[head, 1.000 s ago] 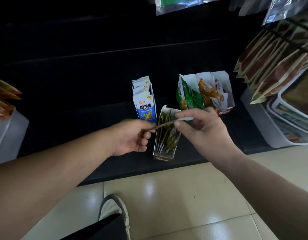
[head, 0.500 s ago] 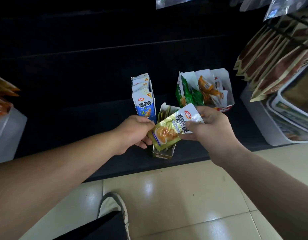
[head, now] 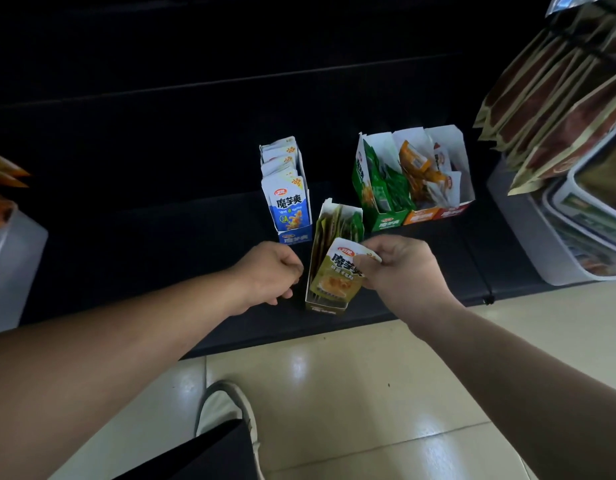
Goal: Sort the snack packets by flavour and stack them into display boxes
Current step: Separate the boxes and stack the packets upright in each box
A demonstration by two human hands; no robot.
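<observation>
On a dark low shelf stands an olive display box holding several olive-yellow packets. My right hand pinches one olive-yellow snack packet by its top right corner, its lower end set into the front of that box. My left hand sits just left of the box with curled fingers and holds nothing I can see. Behind stands a blue box of blue packets. To the right, a box group has green, orange and red compartments with packets.
The dark shelf ends at a cream tiled floor. A white bin and hanging brown pouches fill the right side. Another white bin stands at the far left. My shoe shows below.
The packet, held by both hands above the box a second ago, has turned upright and gone down into the box front. My left hand has let go of it and drawn left.
</observation>
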